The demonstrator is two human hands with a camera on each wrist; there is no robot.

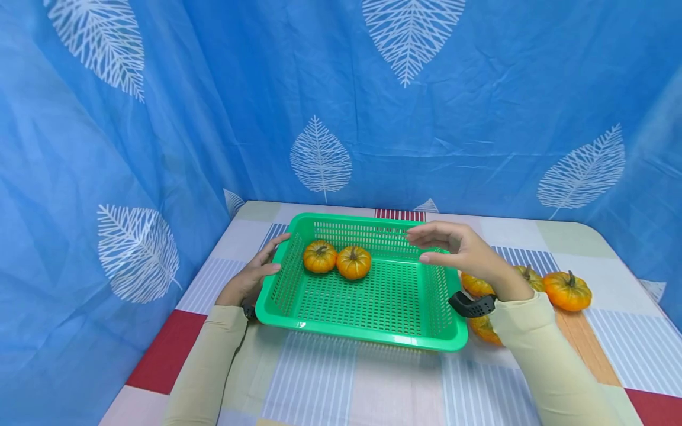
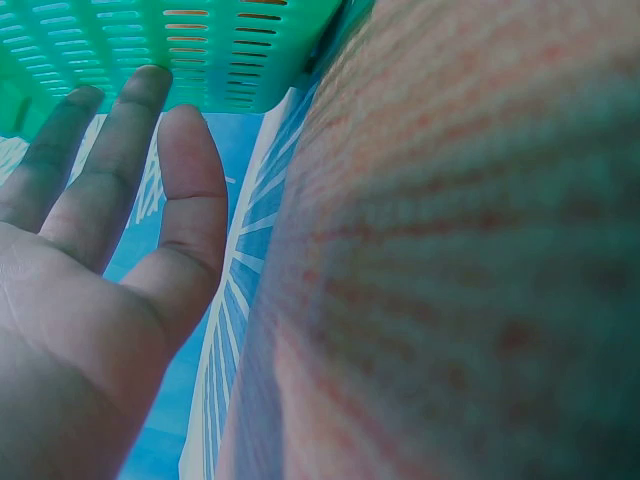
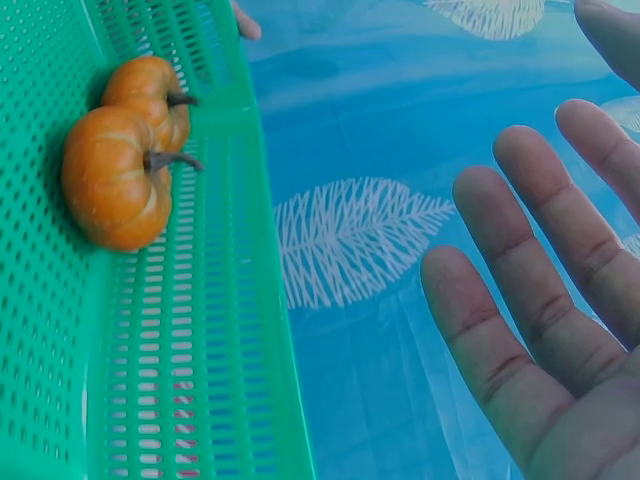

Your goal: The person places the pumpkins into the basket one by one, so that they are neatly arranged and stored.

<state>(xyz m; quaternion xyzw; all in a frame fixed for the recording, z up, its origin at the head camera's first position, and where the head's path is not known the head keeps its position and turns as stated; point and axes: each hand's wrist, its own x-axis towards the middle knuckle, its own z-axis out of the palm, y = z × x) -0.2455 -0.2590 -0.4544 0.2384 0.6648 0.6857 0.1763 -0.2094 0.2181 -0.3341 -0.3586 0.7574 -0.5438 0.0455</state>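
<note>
A green slotted plastic basket (image 1: 362, 338) stands on the table with two small orange pumpkins (image 1: 319, 257) (image 1: 354, 262) side by side in its far left part. At the basket's left end is my left hand (image 1: 251, 276), its fingers extended and close against the outer wall; in the left wrist view the fingertips (image 2: 150, 85) reach the slotted side. Above the basket's right end my right hand (image 1: 453, 247) hovers with nothing in it. Its fingers are spread and nearly straight in the right wrist view, apart from the basket rim (image 3: 275, 300).
Several more pumpkins (image 1: 569, 291) lie on the table right of the basket, some partly hidden by my right wrist. A patchwork-pattern cloth (image 1: 319, 378) covers the table. Blue curtains (image 1: 479, 118) with white leaf prints hang behind and to the left.
</note>
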